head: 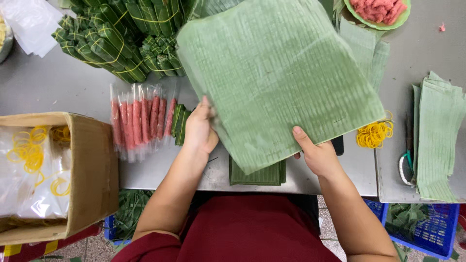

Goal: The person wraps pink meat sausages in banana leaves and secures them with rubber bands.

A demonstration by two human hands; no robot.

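Observation:
Both my hands hold up a large pale green leaf sheet over the steel table. My left hand grips its left edge. At the sheet's lower right edge is my right hand, thumb on top. Below the sheet, at the table's front edge, lies a small stack of folded dark green leaves. Left of my left hand sit several clear sleeves of pink meat sticks.
Tied green leaf-wrapped bundles are piled at the back left. A cardboard box with plastic bags and yellow rubber bands stands at left. Loose yellow rubber bands, a leaf pile, a pink meat dish and a blue crate are at right.

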